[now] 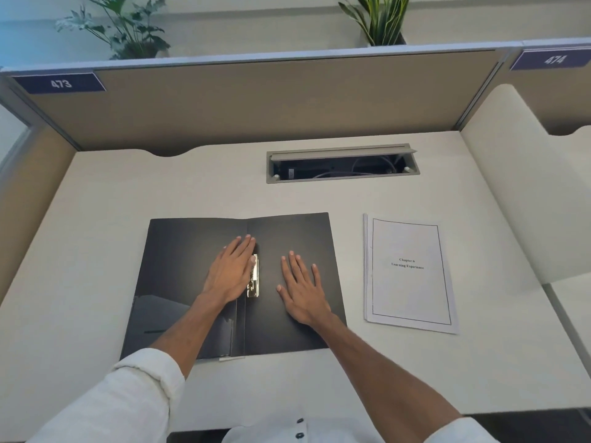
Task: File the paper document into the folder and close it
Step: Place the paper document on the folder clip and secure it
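A black folder (179,260) lies open and flat on the white desk (96,219). A metal clip (253,278) runs along its spine. My left hand (232,270) lies flat on the left leaf, its thumb touching the clip. My right hand (302,287) rests palm down on the right leaf with fingers spread. The paper document (409,271), a white stapled stack with a bordered title page, sits on the desk to the right of the folder, apart from both hands.
An open cable tray (342,164) is set into the desk behind the folder. Beige partition panels (256,100) wall the desk at the back and sides. Two plants (124,27) stand beyond the partition. The desk's front edge runs near my body.
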A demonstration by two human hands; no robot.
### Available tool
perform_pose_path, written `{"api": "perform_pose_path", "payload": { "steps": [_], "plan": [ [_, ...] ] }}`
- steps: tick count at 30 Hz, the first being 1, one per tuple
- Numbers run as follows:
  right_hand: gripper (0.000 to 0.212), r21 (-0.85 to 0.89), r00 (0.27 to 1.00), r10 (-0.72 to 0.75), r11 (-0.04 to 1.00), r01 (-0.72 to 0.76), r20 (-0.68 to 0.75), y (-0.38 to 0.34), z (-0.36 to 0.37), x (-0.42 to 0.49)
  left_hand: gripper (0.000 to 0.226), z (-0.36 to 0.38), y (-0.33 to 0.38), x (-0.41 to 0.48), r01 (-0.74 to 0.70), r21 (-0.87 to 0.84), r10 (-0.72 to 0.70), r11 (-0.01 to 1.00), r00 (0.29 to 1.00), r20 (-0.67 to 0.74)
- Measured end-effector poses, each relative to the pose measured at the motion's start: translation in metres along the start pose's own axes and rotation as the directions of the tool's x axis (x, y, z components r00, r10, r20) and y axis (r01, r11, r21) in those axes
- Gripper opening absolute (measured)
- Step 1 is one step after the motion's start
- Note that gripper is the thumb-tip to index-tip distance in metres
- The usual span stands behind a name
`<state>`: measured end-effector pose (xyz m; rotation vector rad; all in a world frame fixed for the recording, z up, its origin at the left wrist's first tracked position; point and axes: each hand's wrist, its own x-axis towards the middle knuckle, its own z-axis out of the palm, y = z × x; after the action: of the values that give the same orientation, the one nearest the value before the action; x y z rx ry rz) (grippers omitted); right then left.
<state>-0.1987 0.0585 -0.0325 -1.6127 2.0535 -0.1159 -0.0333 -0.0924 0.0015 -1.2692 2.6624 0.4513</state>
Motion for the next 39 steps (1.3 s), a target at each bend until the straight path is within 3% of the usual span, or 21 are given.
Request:
{"api": "perform_pose_path", "payload": {
  "steps": [4,9,16,27,32,39],
  "plan": [
    [0.069,0.023,0.992,0.007,1.000,-0.004,-0.128,0.015,-0.017,-0.006,0.061,0.002,0.025,0.011,-0.046,-0.035,0.044,0.998,0.997,-0.061],
    [0.065,0.055,0.933,0.228,0.974,-0.221,-0.279,0.061,-0.048,-0.022,0.060,0.011,0.086,0.029,-0.158,-0.067,0.155,0.985,0.986,-0.058],
    [0.052,0.345,0.658,0.610,0.792,-0.504,-0.441,0.134,-0.077,-0.069,0.058,0.029,0.185,0.036,-0.267,-0.216,0.284,0.939,0.957,0.054],
    [0.061,0.515,0.423,0.871,0.490,-0.703,-0.251,0.194,-0.090,-0.104,0.047,0.044,0.254,0.047,-0.102,-0.230,0.146,0.968,0.972,0.182],
    [0.047,0.560,0.396,0.905,0.411,-0.719,-0.154,0.211,-0.098,-0.102,0.035,0.050,0.263,0.048,-0.067,-0.300,0.128,0.952,0.974,0.187],
    [0.050,0.737,0.379,0.924,0.289,-0.611,-0.049,0.232,-0.111,-0.098,0.039,0.051,0.269,0.043,-0.089,-0.283,0.149,0.955,0.969,0.197]
  ]
}}
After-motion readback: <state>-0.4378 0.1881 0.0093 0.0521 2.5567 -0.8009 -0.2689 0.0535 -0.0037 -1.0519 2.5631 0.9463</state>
